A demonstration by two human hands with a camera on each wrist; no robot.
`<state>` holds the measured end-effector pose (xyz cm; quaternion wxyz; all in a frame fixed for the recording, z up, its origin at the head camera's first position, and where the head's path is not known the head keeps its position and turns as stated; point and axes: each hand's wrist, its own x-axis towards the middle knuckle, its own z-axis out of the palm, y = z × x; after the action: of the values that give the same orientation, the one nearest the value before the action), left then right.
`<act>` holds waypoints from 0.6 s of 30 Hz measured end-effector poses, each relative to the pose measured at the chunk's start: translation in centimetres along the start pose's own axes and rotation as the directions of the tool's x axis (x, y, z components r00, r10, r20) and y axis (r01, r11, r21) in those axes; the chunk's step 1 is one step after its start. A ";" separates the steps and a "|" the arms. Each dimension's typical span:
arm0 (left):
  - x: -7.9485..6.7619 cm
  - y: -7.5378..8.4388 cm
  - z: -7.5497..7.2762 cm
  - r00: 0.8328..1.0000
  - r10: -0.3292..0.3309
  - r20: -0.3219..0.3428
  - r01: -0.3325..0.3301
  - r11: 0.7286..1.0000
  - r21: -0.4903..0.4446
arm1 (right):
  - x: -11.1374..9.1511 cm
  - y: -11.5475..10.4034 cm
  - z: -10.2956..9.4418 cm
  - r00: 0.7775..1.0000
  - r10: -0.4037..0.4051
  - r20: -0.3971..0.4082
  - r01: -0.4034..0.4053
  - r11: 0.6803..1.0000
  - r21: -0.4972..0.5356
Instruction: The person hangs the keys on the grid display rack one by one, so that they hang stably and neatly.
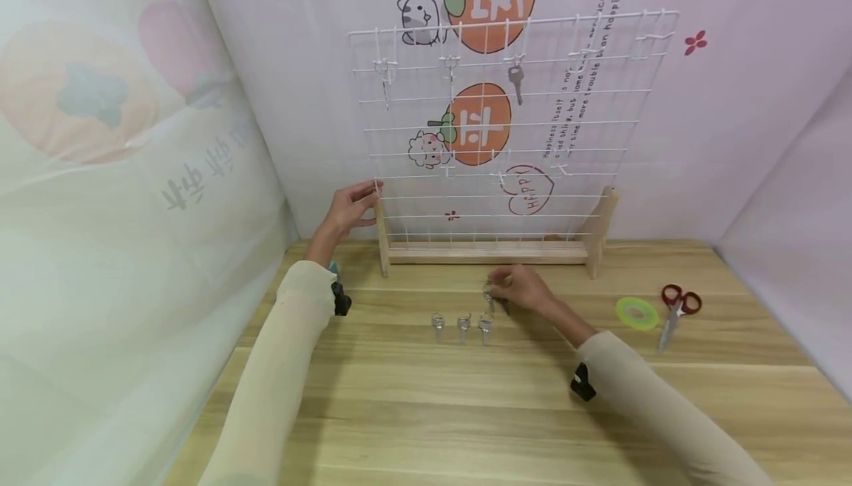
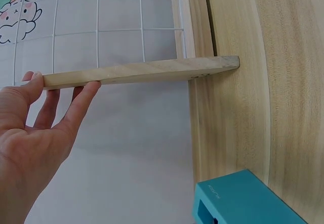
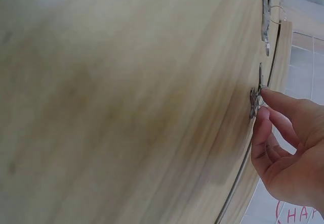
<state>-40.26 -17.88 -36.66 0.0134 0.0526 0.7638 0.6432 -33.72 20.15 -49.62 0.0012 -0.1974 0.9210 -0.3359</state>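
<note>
My left hand grips the upper end of the wooden side support of a white wire grid rack, thumb on one face and fingers on the other. Down at the table in front of the rack, my right hand pinches a small metal key between thumb and fingertips. A key with a ring shows right at these fingertips in the head view. Nearer the front, three ringed keys lie in a row. From hooks high on the grid hang a grey key and two other keys.
On the right of the table lie red-handled scissors beside a yellow-green tape roll. A teal box-like object is close to the left wrist. Bare hooks hang on the grid. Printed white cloth stands behind and at both sides.
</note>
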 end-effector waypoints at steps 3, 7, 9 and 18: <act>0.0 0.0 0.0 1.000 0.006 0.003 -0.006 1.000 0.002 | 0.1 -0.1 0.2 1.000 -0.011 0.004 0.011 0.999 -0.033; 0.0 0.1 0.0 1.000 0.018 0.010 -0.018 1.000 -0.004 | 0.1 -0.2 0.2 1.000 -0.016 -0.003 0.016 0.999 -0.042; 0.0 0.1 0.0 1.000 0.024 0.012 -0.024 1.000 -0.005 | 0.0 -0.3 0.2 1.000 -0.012 -0.003 0.012 0.999 -0.034; -0.4 0.3 0.1 1.000 0.012 0.020 -0.011 1.000 -0.024 | -0.1 -0.4 0.6 1.000 0.014 -0.013 -0.014 1.000 0.005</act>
<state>-39.85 -17.79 -36.42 0.0181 0.0634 0.7555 0.6519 -33.38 19.60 -49.83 -0.0020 -0.1887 0.9215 -0.3395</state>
